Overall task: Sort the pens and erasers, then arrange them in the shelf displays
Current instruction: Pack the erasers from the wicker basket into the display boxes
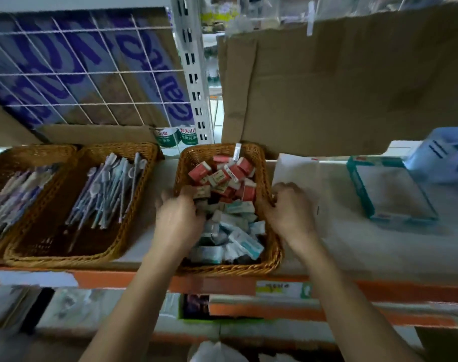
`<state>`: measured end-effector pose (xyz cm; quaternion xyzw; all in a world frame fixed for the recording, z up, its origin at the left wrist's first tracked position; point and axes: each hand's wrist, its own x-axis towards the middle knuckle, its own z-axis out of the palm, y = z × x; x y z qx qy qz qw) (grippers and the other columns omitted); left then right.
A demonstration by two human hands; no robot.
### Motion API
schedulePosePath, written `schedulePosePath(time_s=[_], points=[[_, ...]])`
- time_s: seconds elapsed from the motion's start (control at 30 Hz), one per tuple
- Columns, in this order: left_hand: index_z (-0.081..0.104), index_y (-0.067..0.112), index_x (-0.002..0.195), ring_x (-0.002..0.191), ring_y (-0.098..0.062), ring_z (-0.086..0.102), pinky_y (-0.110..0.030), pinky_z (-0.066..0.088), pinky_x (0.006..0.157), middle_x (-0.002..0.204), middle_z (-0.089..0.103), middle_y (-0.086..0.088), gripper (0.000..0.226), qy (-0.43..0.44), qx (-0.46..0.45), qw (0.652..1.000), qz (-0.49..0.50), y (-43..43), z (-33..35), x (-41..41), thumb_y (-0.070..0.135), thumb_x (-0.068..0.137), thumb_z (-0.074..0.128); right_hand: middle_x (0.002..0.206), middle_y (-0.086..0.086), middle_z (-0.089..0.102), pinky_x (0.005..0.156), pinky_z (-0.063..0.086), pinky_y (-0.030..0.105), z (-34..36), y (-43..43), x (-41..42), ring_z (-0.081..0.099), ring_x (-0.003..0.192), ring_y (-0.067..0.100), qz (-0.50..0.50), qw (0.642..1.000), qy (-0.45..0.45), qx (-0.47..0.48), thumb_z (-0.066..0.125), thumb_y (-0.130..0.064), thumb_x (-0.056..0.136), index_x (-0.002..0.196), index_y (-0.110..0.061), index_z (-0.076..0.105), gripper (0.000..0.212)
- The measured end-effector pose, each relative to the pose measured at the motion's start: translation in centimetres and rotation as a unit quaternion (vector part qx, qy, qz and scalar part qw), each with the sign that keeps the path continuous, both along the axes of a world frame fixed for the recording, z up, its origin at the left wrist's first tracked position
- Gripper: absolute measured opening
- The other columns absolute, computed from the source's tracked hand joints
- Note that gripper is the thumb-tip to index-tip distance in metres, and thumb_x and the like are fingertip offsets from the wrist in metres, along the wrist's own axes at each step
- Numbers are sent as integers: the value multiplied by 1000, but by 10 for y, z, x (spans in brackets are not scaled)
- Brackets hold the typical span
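Note:
A wicker basket (273,246) on the shelf holds red erasers (224,176) at its far end and pale blue erasers (238,236) at its near end. My left hand (179,220) lies over the basket's left rim with its fingers curled among the erasers. My right hand (290,207) grips the basket's right rim. To the left, a second wicker basket (52,257) holds several pens (110,186). A third basket (3,158) at the far left holds more pens (16,194).
The shelf has an orange front edge (379,291). A teal box lid (389,189) lies to the right, with a blue bag (447,155) behind it. Cardboard (353,87) hangs above the basket. A wire grid (79,74) and white upright (193,74) stand behind.

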<state>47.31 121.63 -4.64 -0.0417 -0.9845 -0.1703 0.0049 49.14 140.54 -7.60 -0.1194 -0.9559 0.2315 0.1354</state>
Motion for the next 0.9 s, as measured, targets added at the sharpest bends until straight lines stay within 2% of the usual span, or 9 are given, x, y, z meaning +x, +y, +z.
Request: schedulePosePath(time_s=[0.07, 0.1, 0.2, 0.27, 0.33, 0.43, 0.53, 0.7, 0.9], points=[[48, 17, 131, 125, -34, 35, -39, 31, 103, 133, 47, -16, 48, 48, 6, 997, -65, 11, -3, 8, 31, 88, 60, 97, 9, 63, 75, 47, 33, 1, 11, 4, 60, 89, 27, 35, 999, -1, -4, 49, -42, 93, 99, -11, 66, 36], [46, 21, 133, 126, -31, 36, -38, 33, 102, 136, 44, -12, 52, 33, 26, 992, -115, 17, -3, 11, 38, 86, 61, 99, 8, 64, 79, 45, 34, 0, 18, 6, 58, 92, 27, 46, 999, 5, 7, 47, -41, 95, 101, -12, 67, 36], [36, 39, 135, 129, -24, 37, -41, 39, 103, 143, 36, 1, 63, -114, -7, 968, -222, 35, -5, 17, 62, 80, 55, 106, 9, 65, 86, 40, 35, -4, 39, 11, 55, 98, 28, 72, 996, -16, 46, 46, -35, 95, 107, -14, 66, 31], [31, 44, 138, 138, -27, 21, -50, 26, 111, 150, 20, 5, 70, -151, -86, 957, -233, 42, -9, 19, 71, 76, 52, 109, 6, 66, 81, 41, 32, -7, 48, 14, 57, 101, 28, 90, 993, -54, 49, 49, -40, 92, 110, -20, 66, 31], [27, 45, 140, 140, -28, 13, -53, 20, 112, 152, 11, 9, 76, -163, -106, 952, -235, 43, -9, 16, 74, 74, 53, 102, 0, 69, 73, 38, 27, -10, 51, 17, 62, 95, 24, 121, 987, -74, 79, 49, -47, 87, 103, -25, 67, 33], [26, 44, 140, 138, -29, 18, -54, 22, 111, 151, 10, 9, 80, -169, -130, 947, -239, 43, -7, 8, 70, 71, 57, 100, -2, 71, 77, 37, 27, -10, 52, 19, 64, 95, 21, 151, 981, -82, 88, 57, -35, 87, 104, -26, 68, 22], [27, 37, 140, 128, -33, 34, -47, 34, 104, 147, 19, -1, 76, -105, -172, 950, -240, 49, -11, 7, 57, 74, 60, 104, -4, 70, 71, 35, 26, -7, 60, 25, 63, 97, 20, 145, 977, -109, 113, 52, -29, 92, 106, -29, 70, 23], [43, 32, 130, 115, -28, 46, -38, 46, 89, 139, 30, 0, 54, -61, -98, 967, -226, 50, -14, 4, 40, 81, 62, 120, -11, 64, 85, 43, 25, 1, 73, 36, 59, 108, 14, 128, 965, -212, 91, 53, -27, 91, 114, -32, 67, 27], [56, 27, 116, 98, -24, 57, -24, 43, 71, 120, 51, -3, 34, 22, 3, 977, -212, 53, -8, 7, 22, 85, 66, 111, -8, 68, 87, 47, 28, 13, 76, 52, 61, 101, 14, 133, 934, -319, 85, 58, -20, 84, 111, -31, 67, 30]])
